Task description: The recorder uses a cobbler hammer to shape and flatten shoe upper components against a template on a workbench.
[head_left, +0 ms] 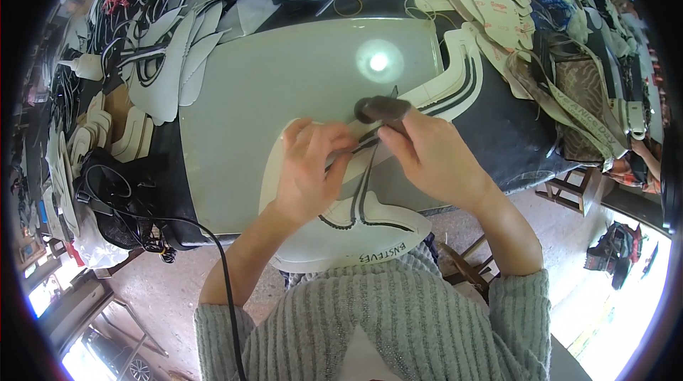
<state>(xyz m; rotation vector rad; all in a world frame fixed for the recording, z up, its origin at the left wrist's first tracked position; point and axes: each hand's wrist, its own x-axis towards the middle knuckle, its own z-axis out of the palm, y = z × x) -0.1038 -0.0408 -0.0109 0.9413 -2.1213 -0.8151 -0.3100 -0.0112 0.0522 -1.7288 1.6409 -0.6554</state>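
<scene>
On the pale board (235, 132), a white shoe-upper-shaped piece (341, 247) overhangs the near edge, with black strips along its curves. My left hand (309, 164) rests over its upper part, thumb and fingertips closed on a narrow black strip (366, 175). Just to the right, my right hand (430, 157) grips a dark brown tool with a thick rounded end (383, 108); its exact kind is unclear. Beyond that hand lies a cream curved piece (466, 50) with black strips. The fingers partly cover where strip and white piece meet.
Stacked cream cut-outs (491, 4) lie at the far right, beside a patterned bag (580, 89). White cut pieces (174, 68) and bundled strips crowd the far left, near a white nozzle bottle (87, 66). A black cable (224, 260) runs past my left forearm.
</scene>
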